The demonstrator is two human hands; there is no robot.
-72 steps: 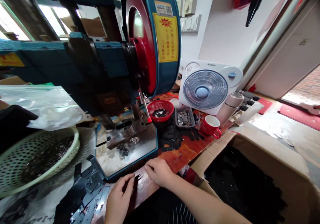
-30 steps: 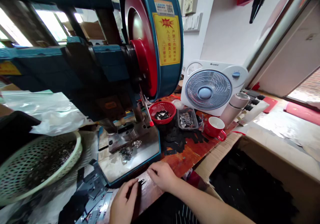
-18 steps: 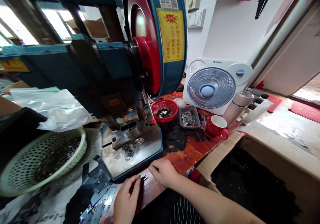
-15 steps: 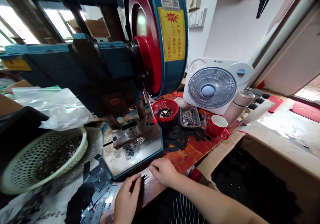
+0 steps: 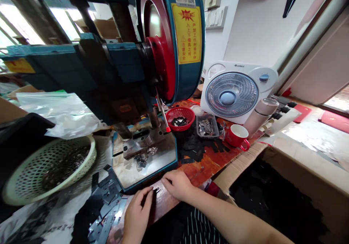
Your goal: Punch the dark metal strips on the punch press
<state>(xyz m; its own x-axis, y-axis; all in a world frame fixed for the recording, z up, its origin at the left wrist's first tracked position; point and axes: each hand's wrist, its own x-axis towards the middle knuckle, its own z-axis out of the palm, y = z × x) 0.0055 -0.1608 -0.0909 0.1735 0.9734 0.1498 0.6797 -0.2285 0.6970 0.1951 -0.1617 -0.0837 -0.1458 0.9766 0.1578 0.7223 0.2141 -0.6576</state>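
At the table's front edge, my left hand (image 5: 139, 207) is closed in a pinch, thumb and fingers around a small black metal piece (image 5: 156, 190) whose narrow end juts out to the right. My right hand (image 5: 177, 185) rests just beyond it, fingers curled together; whatever they hold, if anything, is hidden. Both hands are in front of the press bed (image 5: 148, 171), apart from the tooling. On the bed lie small shiny metal bits (image 5: 152, 150). To the left of my left hand is a pile of flat dark metal plates (image 5: 105, 200).
The blue press with its red flywheel (image 5: 159, 62) towers ahead. A pale green basket (image 5: 92, 153) stands left. A red basket (image 5: 192, 122), plastic tub (image 5: 216, 133), red cup (image 5: 237, 140) and fan (image 5: 227, 98) are behind. A cardboard box (image 5: 242, 166) of black parts is right.
The view has shifted very slightly. Both hands keep nearly the same place and shape, the left still on the small black metal piece.
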